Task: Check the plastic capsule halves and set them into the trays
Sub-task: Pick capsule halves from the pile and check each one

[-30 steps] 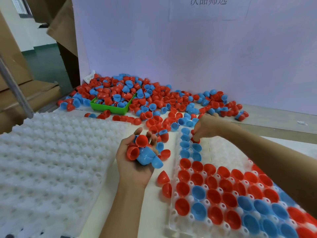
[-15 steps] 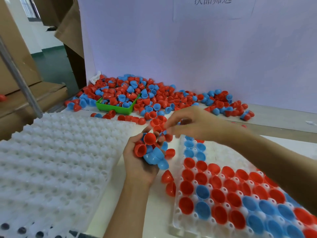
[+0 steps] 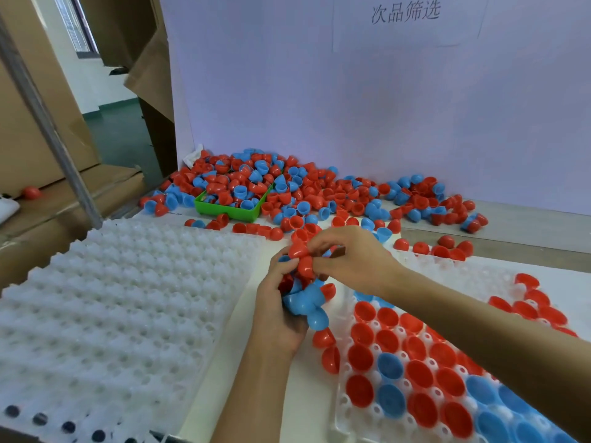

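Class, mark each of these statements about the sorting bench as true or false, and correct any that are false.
1. The left hand holds several capsule halves. True.
2. The green bin is empty. False: red and blue halves lie in it.
3. The right hand pinches a red half. True.
4. The left tray is filled with blue halves. False: no halves sit in it.
5. The right tray holds red and blue halves. True.
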